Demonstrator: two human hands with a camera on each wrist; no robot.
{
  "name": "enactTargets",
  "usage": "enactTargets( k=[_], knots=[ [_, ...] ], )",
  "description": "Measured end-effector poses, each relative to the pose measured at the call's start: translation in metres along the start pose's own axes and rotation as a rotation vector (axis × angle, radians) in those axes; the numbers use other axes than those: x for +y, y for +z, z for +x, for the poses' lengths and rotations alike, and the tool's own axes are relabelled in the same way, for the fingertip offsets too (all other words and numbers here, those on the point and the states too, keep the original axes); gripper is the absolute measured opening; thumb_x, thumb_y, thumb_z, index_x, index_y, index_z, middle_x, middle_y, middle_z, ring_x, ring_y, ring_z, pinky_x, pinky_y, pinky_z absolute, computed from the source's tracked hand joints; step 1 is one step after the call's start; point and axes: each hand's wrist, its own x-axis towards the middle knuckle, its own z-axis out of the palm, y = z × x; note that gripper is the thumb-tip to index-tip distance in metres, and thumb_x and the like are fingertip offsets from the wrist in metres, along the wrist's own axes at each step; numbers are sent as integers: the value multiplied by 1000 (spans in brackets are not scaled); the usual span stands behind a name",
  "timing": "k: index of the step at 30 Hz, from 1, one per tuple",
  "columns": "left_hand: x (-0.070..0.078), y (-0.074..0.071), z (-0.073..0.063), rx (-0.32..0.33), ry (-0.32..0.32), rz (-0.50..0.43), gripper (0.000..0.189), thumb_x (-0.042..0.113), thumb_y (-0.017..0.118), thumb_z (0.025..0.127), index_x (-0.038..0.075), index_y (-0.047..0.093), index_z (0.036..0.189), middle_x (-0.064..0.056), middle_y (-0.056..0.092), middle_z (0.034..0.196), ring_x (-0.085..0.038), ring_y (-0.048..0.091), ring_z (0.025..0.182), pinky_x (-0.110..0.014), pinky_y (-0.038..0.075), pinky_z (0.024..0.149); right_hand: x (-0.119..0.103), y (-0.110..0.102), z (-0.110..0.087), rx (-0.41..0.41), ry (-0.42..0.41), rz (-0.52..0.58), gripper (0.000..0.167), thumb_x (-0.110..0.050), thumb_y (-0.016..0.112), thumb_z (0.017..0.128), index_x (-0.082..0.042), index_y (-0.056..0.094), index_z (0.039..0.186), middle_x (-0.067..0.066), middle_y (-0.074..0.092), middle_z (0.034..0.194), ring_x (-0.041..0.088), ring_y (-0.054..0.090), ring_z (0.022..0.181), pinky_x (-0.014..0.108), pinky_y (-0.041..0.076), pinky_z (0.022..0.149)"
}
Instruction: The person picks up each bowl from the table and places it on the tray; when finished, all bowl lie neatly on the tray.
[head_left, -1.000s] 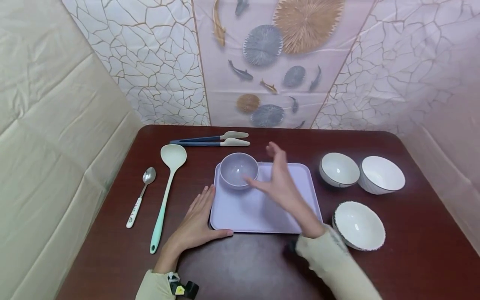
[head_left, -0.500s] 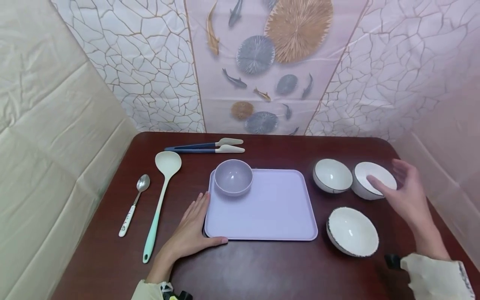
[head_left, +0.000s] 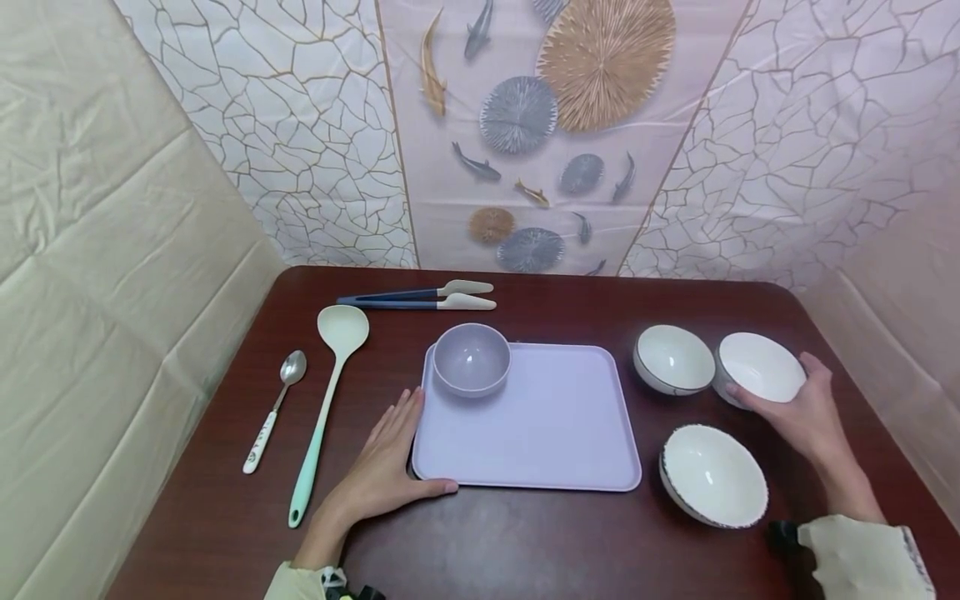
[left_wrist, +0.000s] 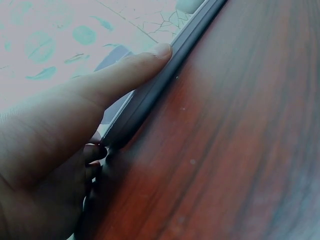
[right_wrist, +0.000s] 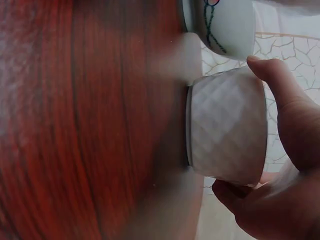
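Now my right hand curls round the white bowl at the right edge of the frame, thumb on its near side and fingers wrapped along its outer wall; the right wrist view shows the bowl's quilted white side held between my thumb above and my fingers below, its base on the dark red desk. Just beside it, toward the middle of the frame, sits a second white bowl with a dark rim, and a third white bowl stands lower right, near my forearm.

My left hand lies flat on the desk at the lower centre-left, fingers straight along the left edge of the lilac tray and the thumb stretched along its near edge; it holds nothing. A lilac bowl stands in the tray's upper left corner.

Left of the tray lie a pale green ladle and a small metal spoon, and a pair of blue-handled tongs rests at the upper centre of the desk.
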Motion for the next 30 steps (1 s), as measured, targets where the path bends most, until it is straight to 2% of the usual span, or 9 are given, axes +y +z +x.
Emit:
enactTargets(
  k=[4, 11, 17, 23, 26, 30],
  knots=[
    [1, 1, -1, 0, 15, 4, 130, 77, 70, 66, 7, 10, 158, -8, 12, 163, -23, 5, 149, -45, 8, 118, 7, 1, 2, -3, 15, 4, 111, -31, 81, 80, 11, 5, 150, 42, 17, 146, 55, 32, 124, 62, 27, 106],
    [3, 1, -2, -21, -7, -9, 131, 78, 71, 65, 10, 8, 158, -6, 11, 163, -20, 4, 149, -44, 7, 118, 12, -1, -2, -33, 43, 11, 111, -31, 81, 80, 9, 6, 151, 39, 15, 148, 53, 32, 124, 56, 31, 105],
    [3, 3, -2, -29, 3, -11, 130, 78, 70, 66, 9, 9, 158, -7, 11, 163, -21, 3, 149, -44, 7, 118, 15, -1, -4, -19, 69, 24, 109, -31, 83, 79, 6, 10, 152, 35, 23, 148, 48, 35, 122, 44, 36, 102],
    [3, 0, 1, -25, 6, -11, 129, 77, 70, 67, 8, 9, 158, -8, 10, 163, -21, 3, 149, -44, 6, 119, 5, -8, 2, 30, 116, 45, 106, -34, 82, 79, 0, 15, 154, 29, 29, 149, 44, 34, 126, 47, 35, 105],
    [2, -3, 2, -18, 0, -19, 129, 75, 72, 67, 7, 10, 158, -8, 11, 163, -21, 3, 149, -43, 6, 119, -6, -15, 4, 49, 104, 42, 105, -34, 83, 78, 0, 18, 153, 26, 32, 146, 41, 37, 123, 35, 38, 97],
    [1, -4, 2, -26, -12, -10, 129, 76, 71, 68, 8, 9, 158, -7, 9, 163, -20, 1, 149, -42, 5, 119, -23, -24, 2, 63, 79, 47, 102, -32, 85, 77, -5, 23, 153, 19, 36, 142, 31, 40, 117, 21, 36, 84]
  ],
)
